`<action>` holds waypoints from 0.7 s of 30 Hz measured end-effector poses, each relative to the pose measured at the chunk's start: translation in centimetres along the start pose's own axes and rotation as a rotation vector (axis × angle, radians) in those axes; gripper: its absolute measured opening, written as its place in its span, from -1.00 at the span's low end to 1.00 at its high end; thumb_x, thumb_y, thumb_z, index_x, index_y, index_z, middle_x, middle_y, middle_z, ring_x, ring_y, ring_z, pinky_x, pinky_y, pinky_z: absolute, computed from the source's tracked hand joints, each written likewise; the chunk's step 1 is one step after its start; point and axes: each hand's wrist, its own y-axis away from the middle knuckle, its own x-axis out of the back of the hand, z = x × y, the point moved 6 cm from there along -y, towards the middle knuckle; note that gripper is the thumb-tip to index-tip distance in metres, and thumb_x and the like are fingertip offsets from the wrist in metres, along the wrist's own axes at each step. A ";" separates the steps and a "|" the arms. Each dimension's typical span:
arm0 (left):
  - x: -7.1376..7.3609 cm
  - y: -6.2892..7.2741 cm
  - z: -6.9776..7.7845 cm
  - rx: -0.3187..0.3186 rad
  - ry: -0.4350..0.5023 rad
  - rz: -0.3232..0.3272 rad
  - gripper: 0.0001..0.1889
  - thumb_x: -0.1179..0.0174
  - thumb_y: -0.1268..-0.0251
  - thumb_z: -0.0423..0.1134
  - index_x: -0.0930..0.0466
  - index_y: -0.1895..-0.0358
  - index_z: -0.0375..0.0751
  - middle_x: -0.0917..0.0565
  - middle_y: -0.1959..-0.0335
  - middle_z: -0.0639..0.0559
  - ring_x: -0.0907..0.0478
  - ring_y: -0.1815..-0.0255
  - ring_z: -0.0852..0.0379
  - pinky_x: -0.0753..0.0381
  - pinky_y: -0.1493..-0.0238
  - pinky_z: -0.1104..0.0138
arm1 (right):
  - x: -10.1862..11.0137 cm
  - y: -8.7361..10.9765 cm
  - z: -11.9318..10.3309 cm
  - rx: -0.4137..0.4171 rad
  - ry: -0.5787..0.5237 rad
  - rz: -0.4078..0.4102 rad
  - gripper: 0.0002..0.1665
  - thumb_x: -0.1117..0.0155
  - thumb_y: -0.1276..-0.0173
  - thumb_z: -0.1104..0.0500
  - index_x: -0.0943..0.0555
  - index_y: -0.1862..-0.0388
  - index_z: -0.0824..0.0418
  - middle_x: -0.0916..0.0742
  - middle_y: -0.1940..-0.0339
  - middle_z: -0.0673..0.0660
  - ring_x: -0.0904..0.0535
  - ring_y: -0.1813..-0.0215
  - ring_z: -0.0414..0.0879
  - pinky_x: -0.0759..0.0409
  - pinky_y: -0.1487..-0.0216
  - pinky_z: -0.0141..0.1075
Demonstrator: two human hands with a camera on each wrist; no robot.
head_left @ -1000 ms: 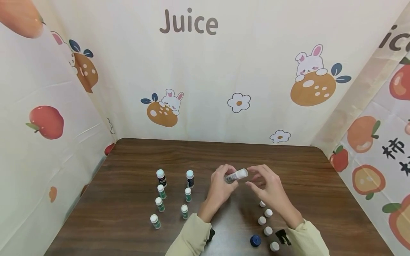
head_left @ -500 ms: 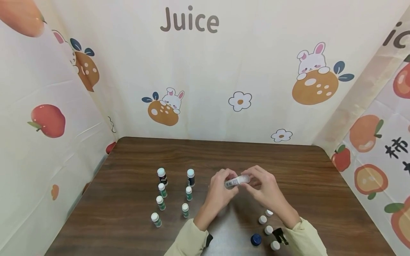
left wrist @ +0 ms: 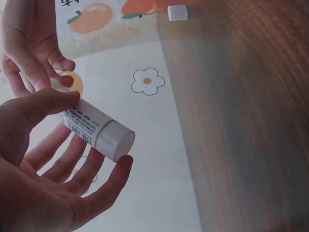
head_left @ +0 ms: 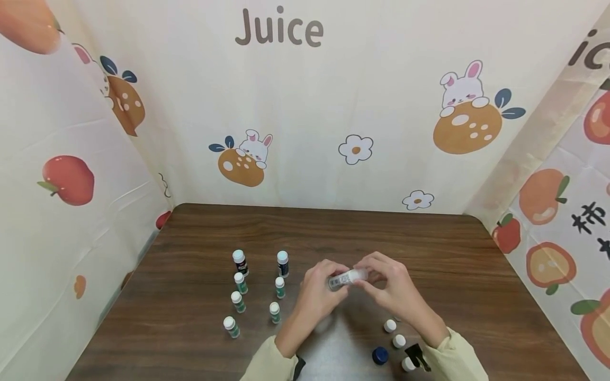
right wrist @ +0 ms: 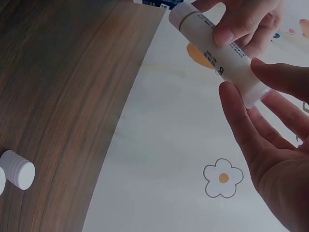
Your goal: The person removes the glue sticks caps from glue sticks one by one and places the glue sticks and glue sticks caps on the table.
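Note:
A white glue stick [head_left: 347, 278] with a printed label is held tilted above the table between both hands. My left hand [head_left: 315, 291] grips its barrel, thumb across the top and fingers beneath, as the left wrist view shows. At its lower end in that view is a smooth white base [left wrist: 117, 140] beyond a thin ring. My right hand [head_left: 393, 286] pinches the opposite, translucent end [right wrist: 253, 89] between thumb and fingers. Under the right forearm lie several small white caps [head_left: 398, 341] and a dark blue cap [head_left: 380, 355].
To the left, several capped sticks stand upright: green-labelled ones [head_left: 238, 302] in two columns, and a dark-labelled one [head_left: 283, 264] at the far end of the right column. A black clip [head_left: 417, 357] sits by the right sleeve. Printed curtains [head_left: 305, 106] border the wooden table [head_left: 200, 233].
My right hand, at first apart from the glue stick, has closed in and pinches its end. Both hands have come slightly nearer with the stick, which has shifted a little left.

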 end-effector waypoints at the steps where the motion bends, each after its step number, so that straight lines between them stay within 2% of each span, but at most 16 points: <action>1: 0.1 0.2 0.0 -0.006 -0.004 -0.001 -0.74 -0.40 0.06 -0.31 -0.68 0.23 0.03 -0.63 0.26 0.16 -0.53 0.25 0.19 -0.48 0.28 0.30 | -0.1 0.0 -0.1 0.004 -0.008 -0.006 -0.67 -0.48 -0.01 0.37 -0.64 0.23 0.15 -0.64 0.26 -0.01 -0.58 0.40 -0.22 -0.63 0.43 -0.41; 9: 0.5 0.8 -0.2 -0.063 -0.017 0.004 -0.73 -0.41 0.08 -0.30 -0.69 0.23 0.01 -0.63 0.25 0.20 -0.54 0.24 0.24 -0.53 0.22 0.33 | -0.2 0.2 -0.4 0.006 -0.044 -0.047 -0.67 -0.48 -0.01 0.37 -0.64 0.22 0.17 -0.64 0.24 -0.02 -0.59 0.36 -0.23 -0.63 0.39 -0.42; 16: 1.2 1.0 -0.4 -0.074 0.033 0.043 -0.72 -0.43 0.14 -0.39 -0.69 0.26 -0.08 -0.65 0.31 0.16 -0.55 0.31 0.21 -0.57 0.22 0.24 | 0.9 0.1 -1.0 0.025 -0.030 -0.002 -0.60 -0.48 0.06 0.46 -0.65 0.22 0.18 -0.64 0.23 0.01 -0.59 0.38 -0.22 -0.62 0.39 -0.44; 21: 1.1 1.1 -0.6 -0.079 0.088 0.046 -0.70 -0.43 0.16 -0.43 -0.67 0.26 -0.09 -0.63 0.36 0.14 -0.54 0.35 0.20 -0.57 0.27 0.21 | 1.0 0.0 -1.0 0.030 -0.019 -0.001 -0.62 -0.47 0.03 0.44 -0.64 0.21 0.16 -0.64 0.22 0.01 -0.59 0.39 -0.23 -0.62 0.38 -0.45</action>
